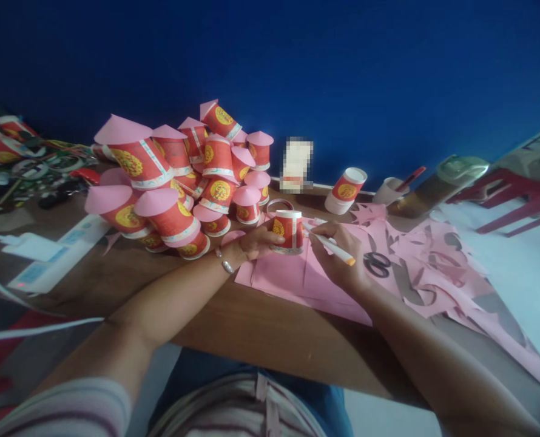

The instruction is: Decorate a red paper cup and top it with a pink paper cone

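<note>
left hand (257, 241) has the cup (289, 233) gripped by its left side, upright between both hands, long axis near vertical. pen (338, 249) slants just right of it, pinched in the right hand (336, 266), can't tell if touching.

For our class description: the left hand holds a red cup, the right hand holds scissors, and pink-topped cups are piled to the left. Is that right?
Not quite: the head view shows the right hand holding a slim white tool with an orange end; the scissors lie on the pink paper. The rest stands.
</note>
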